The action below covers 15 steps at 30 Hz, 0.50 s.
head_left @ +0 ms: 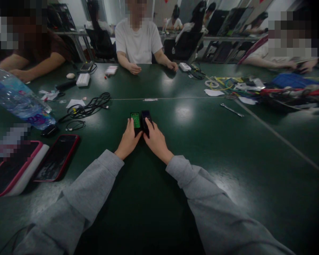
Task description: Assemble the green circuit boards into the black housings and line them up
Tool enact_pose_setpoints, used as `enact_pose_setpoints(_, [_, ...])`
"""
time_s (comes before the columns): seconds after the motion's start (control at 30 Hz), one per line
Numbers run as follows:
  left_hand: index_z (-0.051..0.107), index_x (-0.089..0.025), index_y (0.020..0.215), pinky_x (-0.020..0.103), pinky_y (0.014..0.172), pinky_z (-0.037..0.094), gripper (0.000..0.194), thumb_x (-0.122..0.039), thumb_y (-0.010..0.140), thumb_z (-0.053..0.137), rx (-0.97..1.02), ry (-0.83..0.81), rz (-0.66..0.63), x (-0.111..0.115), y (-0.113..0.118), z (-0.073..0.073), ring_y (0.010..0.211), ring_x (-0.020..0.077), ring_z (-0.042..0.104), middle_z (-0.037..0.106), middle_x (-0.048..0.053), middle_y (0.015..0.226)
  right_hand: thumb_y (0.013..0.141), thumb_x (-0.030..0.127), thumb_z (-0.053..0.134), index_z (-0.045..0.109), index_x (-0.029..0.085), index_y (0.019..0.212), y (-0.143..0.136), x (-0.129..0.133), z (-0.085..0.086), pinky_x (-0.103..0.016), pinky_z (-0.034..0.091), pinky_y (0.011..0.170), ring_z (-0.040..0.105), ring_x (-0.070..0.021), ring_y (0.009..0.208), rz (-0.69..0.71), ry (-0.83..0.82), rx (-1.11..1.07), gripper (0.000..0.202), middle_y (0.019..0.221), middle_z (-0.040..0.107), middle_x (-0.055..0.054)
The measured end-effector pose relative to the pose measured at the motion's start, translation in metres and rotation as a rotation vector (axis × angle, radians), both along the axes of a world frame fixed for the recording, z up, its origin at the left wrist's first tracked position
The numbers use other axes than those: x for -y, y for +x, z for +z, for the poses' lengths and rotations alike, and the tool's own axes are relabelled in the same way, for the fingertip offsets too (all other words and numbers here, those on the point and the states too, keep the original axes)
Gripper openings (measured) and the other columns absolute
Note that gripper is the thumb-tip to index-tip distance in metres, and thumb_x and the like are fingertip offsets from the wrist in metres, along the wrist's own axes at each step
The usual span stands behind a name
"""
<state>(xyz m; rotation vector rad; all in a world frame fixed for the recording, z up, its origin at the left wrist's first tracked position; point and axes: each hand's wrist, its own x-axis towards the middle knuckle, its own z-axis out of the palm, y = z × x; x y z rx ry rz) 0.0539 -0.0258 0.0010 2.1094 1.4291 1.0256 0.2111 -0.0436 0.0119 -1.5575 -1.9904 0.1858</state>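
Observation:
Just left of the middle of the view, my left hand grips a small black case with a green circuit board showing in it. Its thumb and fingers are closed on the case's sides. Right beside it, my right hand is closed on a black device with a dark, smooth face. The two pieces lie side by side, close together, over the green table. My fingers partly cover the lower ends of both pieces.
At the left lie phones, a tilted plastic bottle and coiled black cables. A wrench and a heap of cables are at the right. Across the table sits a person in a white shirt.

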Motion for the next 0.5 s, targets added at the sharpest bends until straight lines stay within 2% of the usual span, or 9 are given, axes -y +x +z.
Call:
enact_pose_setpoints(0.2, [0.017,-0.018,0.155,0.06,0.118,0.03,0.07,-0.032,0.097,0.052,0.002,0.011,0.033,0.0014,-0.0001,0.0028,0.149,0.0362,0.024,0.023,0.021,0.161,0.094,0.024,0.048,0.027,0.019,0.155,0.0007,0.0001,-0.0009,-0.049,0.056,0.091,0.057,-0.0337,0.12,-0.003,0.023,-0.008,0.064,0.143,0.045,-0.019])
enact_pose_setpoints(0.5, [0.013,-0.016,0.156,0.058,0.119,0.028,0.071,-0.034,0.098,0.05,-0.005,-0.001,0.022,0.0004,-0.0011,0.0007,0.15,0.0362,0.021,0.019,0.021,0.163,0.095,0.024,0.049,0.026,0.019,0.155,0.0013,0.0018,0.0004,-0.048,0.057,0.09,0.058,-0.0317,0.118,0.011,0.014,-0.025,0.064,0.144,0.044,-0.019])
